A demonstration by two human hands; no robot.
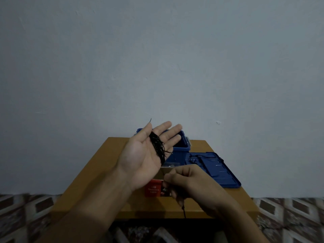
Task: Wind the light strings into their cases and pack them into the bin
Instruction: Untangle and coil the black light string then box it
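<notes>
My left hand (149, 153) is raised palm up over the table with its fingers straight. A black light string (157, 146) is wound in several turns across its palm. Lower and to the right, my right hand (184, 183) is curled and pinches the loose end of that string, which hangs down past the table's front edge. Below my hands stands a red LED light case (153, 189), partly covered by them. The blue bin (182, 142) stands open behind my left hand at the back of the table.
The bin's blue lid (215, 167) lies flat on the right of the small wooden table (98, 181), with another dark string on it. A plain grey wall rises behind. A patterned floor lies on both sides of the table.
</notes>
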